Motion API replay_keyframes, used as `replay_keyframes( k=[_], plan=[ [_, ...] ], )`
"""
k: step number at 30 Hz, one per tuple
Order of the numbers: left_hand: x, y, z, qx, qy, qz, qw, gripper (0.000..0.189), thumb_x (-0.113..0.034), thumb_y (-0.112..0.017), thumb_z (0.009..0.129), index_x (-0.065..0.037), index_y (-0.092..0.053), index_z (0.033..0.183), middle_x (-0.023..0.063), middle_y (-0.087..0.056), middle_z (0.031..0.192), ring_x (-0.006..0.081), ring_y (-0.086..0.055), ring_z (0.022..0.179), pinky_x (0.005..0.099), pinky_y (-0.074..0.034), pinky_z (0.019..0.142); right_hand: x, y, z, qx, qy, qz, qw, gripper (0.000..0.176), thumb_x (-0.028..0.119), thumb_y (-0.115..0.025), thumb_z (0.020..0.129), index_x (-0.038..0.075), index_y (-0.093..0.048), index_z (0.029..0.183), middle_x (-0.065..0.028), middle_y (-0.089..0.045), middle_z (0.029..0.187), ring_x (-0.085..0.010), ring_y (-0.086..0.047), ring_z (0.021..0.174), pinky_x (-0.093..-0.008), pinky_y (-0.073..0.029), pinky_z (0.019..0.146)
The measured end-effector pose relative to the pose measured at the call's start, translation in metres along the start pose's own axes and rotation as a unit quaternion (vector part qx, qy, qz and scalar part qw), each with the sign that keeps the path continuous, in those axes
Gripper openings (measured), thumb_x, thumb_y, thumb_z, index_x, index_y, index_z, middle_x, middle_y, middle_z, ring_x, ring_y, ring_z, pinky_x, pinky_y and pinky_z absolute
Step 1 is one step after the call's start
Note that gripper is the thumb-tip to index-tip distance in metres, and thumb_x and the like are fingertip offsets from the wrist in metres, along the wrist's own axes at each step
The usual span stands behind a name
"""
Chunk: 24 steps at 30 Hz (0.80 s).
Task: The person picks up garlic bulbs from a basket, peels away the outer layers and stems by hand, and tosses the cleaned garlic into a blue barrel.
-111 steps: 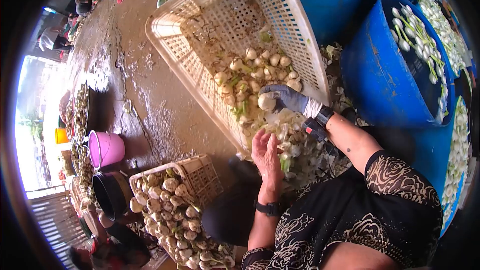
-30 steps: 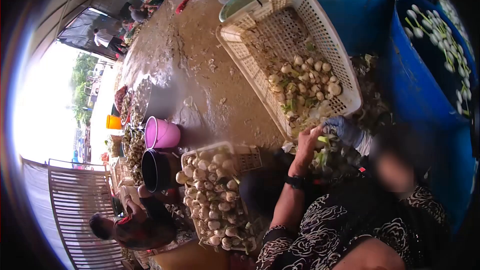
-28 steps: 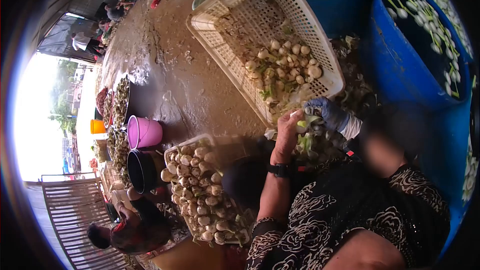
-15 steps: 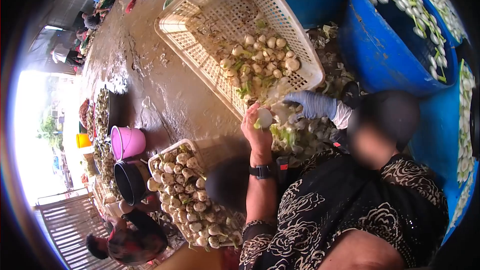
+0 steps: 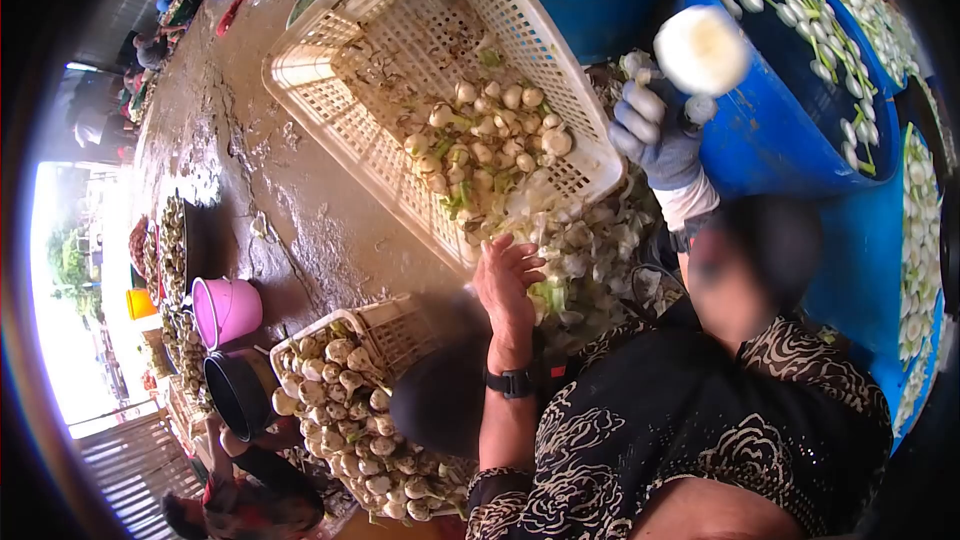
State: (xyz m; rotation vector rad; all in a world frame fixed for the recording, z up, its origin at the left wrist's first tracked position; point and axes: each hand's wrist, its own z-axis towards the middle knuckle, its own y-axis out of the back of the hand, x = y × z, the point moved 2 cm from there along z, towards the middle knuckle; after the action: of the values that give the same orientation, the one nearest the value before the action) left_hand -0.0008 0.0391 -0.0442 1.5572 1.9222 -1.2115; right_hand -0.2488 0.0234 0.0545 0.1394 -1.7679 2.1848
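My bare left hand (image 5: 507, 290), with a dark watch at the wrist, is empty, its fingers loosely bent and apart near the slatted crate's lower corner. My gloved right hand (image 5: 660, 135) is raised beside the blue tub (image 5: 770, 120), fingers bent and thumb apart. Just past its fingertips is a blurred, round white bulb (image 5: 703, 50), seemingly in the air; contact with the glove cannot be made out. Trimmed bulbs (image 5: 490, 135) lie inside the white plastic crate (image 5: 575, 120). Pale peelings (image 5: 590, 240) are heaped between my hands.
A second crate (image 5: 385, 325) full of bulbs stands at lower left, near a black bucket (image 5: 240, 395) and a pink bucket (image 5: 227, 310). Another person (image 5: 255, 500) is at the bottom left. White bulbs with green stems (image 5: 840, 50) show in the tub. Wet floor (image 5: 260, 170) spreads left.
The white bulb has left my left hand and is now up by the tub. My right hand has moved up and right, away from my left hand, whose fingers have loosened.
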Motion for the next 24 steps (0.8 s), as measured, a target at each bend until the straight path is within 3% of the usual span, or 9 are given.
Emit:
replay_keyframes(
  k=[1, 2, 4, 5, 6, 11, 17, 21, 24],
  plan=[
    [0.0, -0.002, -0.002, 0.0, 0.003, -0.001, 1.0, 0.051, -0.047, -0.04, 0.096, 0.0, -0.05, 0.11, 0.0157, -0.063, 0.087, 0.0231, -0.062, 0.068, 0.0292, -0.05, 0.055, 0.005, 0.025, 0.022, 0.18, 0.007, -0.013, 0.984, 0.052, 0.02, -0.063, 0.087, 0.002, -0.042, 0.131, -0.0096, -0.064, 0.1, -0.0189, -0.062, 0.088, -0.0322, -0.052, 0.08],
    [-0.001, -0.006, -0.003, 0.022, -0.008, -0.007, 1.0, 0.048, -0.044, -0.041, 0.096, 0.0, -0.05, 0.11, 0.0151, -0.063, 0.086, 0.0223, -0.062, 0.069, 0.0286, -0.049, 0.056, -0.002, 0.053, 0.031, 0.075, -0.017, -0.244, 0.967, 0.047, 0.018, -0.063, 0.087, 0.001, -0.047, 0.127, -0.0093, -0.064, 0.101, -0.0197, -0.063, 0.088, -0.0314, -0.052, 0.079],
    [-0.007, -0.016, -0.006, 0.035, -0.027, 0.011, 0.999, 0.04, -0.037, -0.043, 0.096, 0.0, -0.052, 0.107, 0.0139, -0.064, 0.085, 0.0204, -0.061, 0.069, 0.0277, -0.049, 0.058, -0.033, 0.143, 0.047, -0.097, -0.099, -0.557, 0.819, 0.038, 0.014, -0.066, 0.084, 0.002, -0.055, 0.119, -0.0131, -0.065, 0.103, -0.0216, -0.064, 0.087, -0.032, -0.052, 0.077],
    [-0.009, -0.019, -0.007, 0.038, -0.027, -0.003, 0.999, 0.04, -0.038, -0.043, 0.096, 0.0, -0.053, 0.106, 0.0136, -0.064, 0.086, 0.0198, -0.061, 0.069, 0.0278, -0.049, 0.057, -0.05, 0.174, 0.05, -0.065, -0.179, -0.796, 0.575, 0.044, 0.016, -0.068, 0.079, 0.007, -0.055, 0.12, -0.0167, -0.064, 0.104, -0.0258, -0.063, 0.093, -0.0364, -0.05, 0.082],
    [-0.009, -0.02, -0.005, 0.038, -0.024, -0.003, 0.999, 0.04, -0.038, -0.044, 0.096, 0.0, -0.054, 0.105, 0.0136, -0.064, 0.086, 0.0196, -0.061, 0.069, 0.0279, -0.049, 0.057, -0.07, 0.187, 0.052, -0.027, -0.188, -0.892, 0.41, 0.044, 0.017, -0.066, 0.078, 0.009, -0.055, 0.12, -0.0176, -0.063, 0.105, -0.031, -0.061, 0.099, -0.0396, -0.048, 0.086],
    [-0.012, -0.02, 0.002, 0.022, -0.033, -0.021, 0.999, 0.034, -0.034, -0.051, 0.095, -0.001, -0.057, 0.104, 0.0127, -0.066, 0.086, 0.0179, -0.063, 0.068, 0.0268, -0.05, 0.057, -0.121, 0.262, 0.063, 0.209, -0.317, -0.925, -0.014, 0.039, 0.019, -0.059, 0.082, 0.011, -0.058, 0.121, -0.0052, -0.052, 0.127, -0.027, -0.041, 0.126, -0.0463, -0.038, 0.094],
    [-0.017, -0.018, 0.003, 0.027, -0.019, -0.04, 0.999, 0.032, -0.03, -0.05, 0.096, -0.001, -0.057, 0.105, 0.0123, -0.066, 0.088, 0.0174, -0.062, 0.069, 0.0261, -0.05, 0.057, -0.137, 0.251, 0.073, 0.32, -0.371, -0.851, -0.19, 0.049, 0.023, -0.053, 0.089, 0.011, -0.046, 0.136, -0.0072, -0.035, 0.147, -0.0325, -0.032, 0.133, -0.0533, -0.035, 0.092],
    [-0.018, -0.016, -0.001, 0.03, -0.029, -0.037, 0.998, 0.032, -0.031, -0.05, 0.096, -0.001, -0.057, 0.105, 0.0116, -0.065, 0.089, 0.0169, -0.062, 0.07, 0.0261, -0.05, 0.058, -0.135, 0.277, 0.063, 0.274, -0.427, -0.842, -0.181, 0.042, 0.017, -0.059, 0.086, 0.014, -0.056, 0.127, -0.0086, -0.038, 0.144, -0.0332, -0.031, 0.133, -0.058, -0.043, 0.081],
    [-0.021, -0.014, -0.005, 0.032, -0.043, -0.033, 0.998, 0.033, -0.031, -0.051, 0.095, -0.001, -0.057, 0.105, 0.0111, -0.065, 0.088, 0.0164, -0.062, 0.07, 0.0259, -0.05, 0.058, -0.129, 0.28, 0.066, 0.322, -0.391, -0.845, -0.172, 0.04, 0.014, -0.064, 0.081, 0.013, -0.061, 0.121, -0.0082, -0.055, 0.128, -0.0327, -0.047, 0.118, -0.055, -0.047, 0.079]
  ],
)
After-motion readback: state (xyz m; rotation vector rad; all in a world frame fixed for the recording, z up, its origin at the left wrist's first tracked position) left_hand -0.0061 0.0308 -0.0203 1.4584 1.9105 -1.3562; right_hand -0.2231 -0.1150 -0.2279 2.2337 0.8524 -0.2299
